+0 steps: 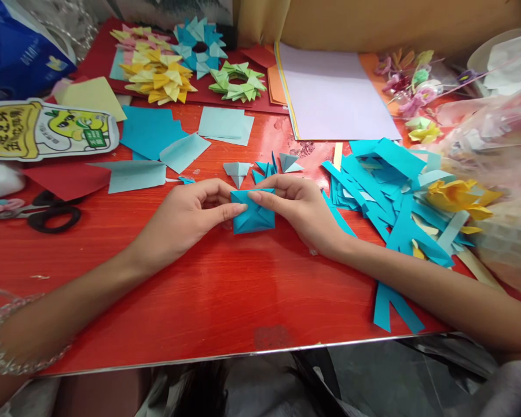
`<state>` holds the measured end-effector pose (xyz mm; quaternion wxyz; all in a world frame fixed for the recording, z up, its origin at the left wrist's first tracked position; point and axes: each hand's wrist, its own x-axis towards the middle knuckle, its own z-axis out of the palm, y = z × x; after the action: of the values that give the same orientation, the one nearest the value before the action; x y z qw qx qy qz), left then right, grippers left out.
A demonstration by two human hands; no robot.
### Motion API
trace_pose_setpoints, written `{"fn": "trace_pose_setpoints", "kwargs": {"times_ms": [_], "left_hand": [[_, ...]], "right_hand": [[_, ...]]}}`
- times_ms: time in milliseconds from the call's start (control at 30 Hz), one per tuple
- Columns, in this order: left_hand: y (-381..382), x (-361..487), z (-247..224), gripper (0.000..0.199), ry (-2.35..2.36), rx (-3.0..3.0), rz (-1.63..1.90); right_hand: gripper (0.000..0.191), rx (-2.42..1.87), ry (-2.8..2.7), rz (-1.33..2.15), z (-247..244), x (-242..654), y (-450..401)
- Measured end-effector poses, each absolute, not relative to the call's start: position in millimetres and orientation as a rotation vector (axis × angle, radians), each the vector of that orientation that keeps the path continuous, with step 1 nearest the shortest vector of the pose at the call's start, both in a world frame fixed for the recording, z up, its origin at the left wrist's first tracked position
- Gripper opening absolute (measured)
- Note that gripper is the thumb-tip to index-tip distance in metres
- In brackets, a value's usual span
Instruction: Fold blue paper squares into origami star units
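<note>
Between my two hands is a small square of blue folded paper [255, 221], with diagonal creases on its face, held just over the red table. My left hand [191, 211] pinches its upper left corner, thumb on the near side. With thumb and fingers, my right hand [301, 205] grips the top edge toward the right. Both thumb tips lie close together on the paper. Right behind it stand a pale blue folded piece [237, 172], several darker blue folded pieces [267, 169] and another pale folded piece [290, 163].
Blue paper strips [386, 197] are heaped at the right. Black-handled scissors [54, 219] lie at the left near a cartoon pouch [47, 132]. Blue sheets [150, 130] and a lilac paper stack [334, 92] lie farther back, with folded paper rings [237, 81] behind.
</note>
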<state>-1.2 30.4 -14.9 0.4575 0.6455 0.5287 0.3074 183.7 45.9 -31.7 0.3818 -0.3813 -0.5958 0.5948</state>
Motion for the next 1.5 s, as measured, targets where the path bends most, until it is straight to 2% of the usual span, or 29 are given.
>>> {"fn": "trace_pose_setpoints", "kwargs": {"times_ms": [400,700,833,967,1267,1500], "left_hand": [[28.9,-1.0,-8.0,0.019,1.38,1.744,0.79],[24.8,-0.1,-9.2,0.019,1.367,1.648,0.908],[28.0,-0.7,-11.6,0.015,1.335,1.496,1.004],[31.5,-1.1,-13.1,0.011,1.34,1.358,1.132],[31.0,0.0,-12.7,0.013,1.291,1.35,0.867],[30.9,-0.5,-15.9,0.011,1.363,1.34,1.012]], "right_hand": [[0.027,-0.986,-1.616,1.507,-31.3,184.2,44.2],[0.028,-1.025,-1.754,1.454,-30.9,182.9,44.0],[0.026,-0.935,-1.583,1.541,-29.4,181.4,44.1],[0.031,-0.845,-1.43,1.677,-31.0,181.0,46.4],[0.026,-0.855,-1.483,1.629,-33.8,183.6,47.1],[0.033,-0.805,-1.41,1.715,-32.3,182.8,48.8]]}}
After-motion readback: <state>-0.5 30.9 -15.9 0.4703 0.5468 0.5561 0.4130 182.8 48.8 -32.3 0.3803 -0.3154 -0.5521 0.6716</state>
